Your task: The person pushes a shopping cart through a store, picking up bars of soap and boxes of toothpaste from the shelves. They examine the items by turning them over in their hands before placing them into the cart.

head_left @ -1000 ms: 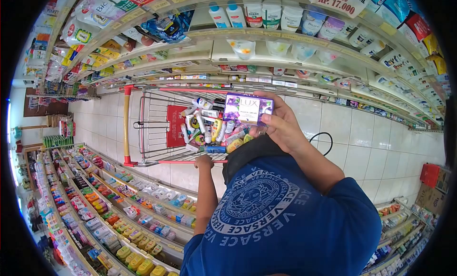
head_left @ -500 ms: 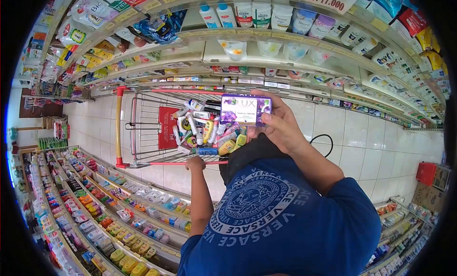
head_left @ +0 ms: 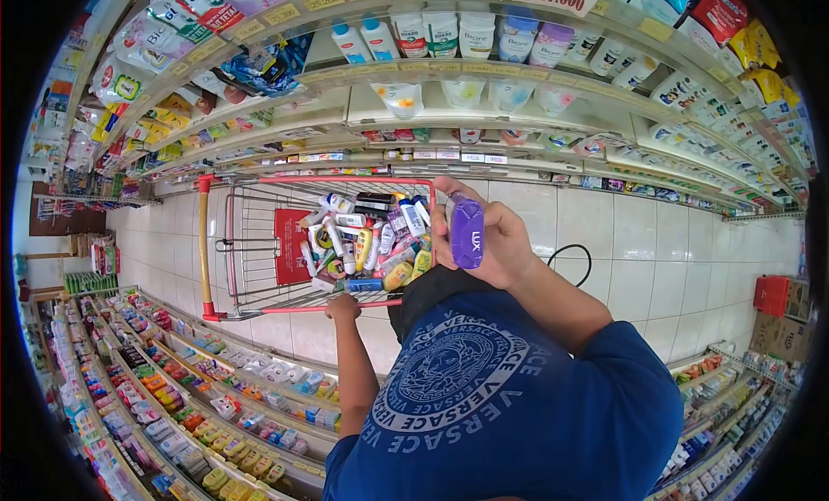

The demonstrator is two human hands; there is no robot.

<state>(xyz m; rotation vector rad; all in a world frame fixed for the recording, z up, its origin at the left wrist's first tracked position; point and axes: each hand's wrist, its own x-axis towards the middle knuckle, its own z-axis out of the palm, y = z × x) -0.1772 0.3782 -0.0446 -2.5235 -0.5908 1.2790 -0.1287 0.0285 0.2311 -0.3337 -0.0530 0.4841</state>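
In the head view my right hand (head_left: 496, 242) grips a purple Lux soap pack (head_left: 467, 233), held up beyond the cart's near end. The pack's narrow side with the LUX lettering faces me, and my fingers wrap its edges. My left hand (head_left: 343, 307) closes around the red side rail of the shopping cart (head_left: 345, 308). Inside the cart lies a heap of toiletries, with a yellow bottle (head_left: 363, 249), a blue tube (head_left: 361, 285) and several white bottles and tubes among them.
A shelf (head_left: 484, 69) with pouches and bottles runs along the far side. Rows of boxed and bottled goods (head_left: 216, 406) line the lower left shelving. White floor tiles (head_left: 665, 242) stretch to the right, and a red crate (head_left: 770, 295) stands by cardboard boxes (head_left: 780, 337).
My right hand has turned the soap pack from its broad printed face to its narrow purple side. It now sits slightly right of and lower than before. My left hand stays on the rail.
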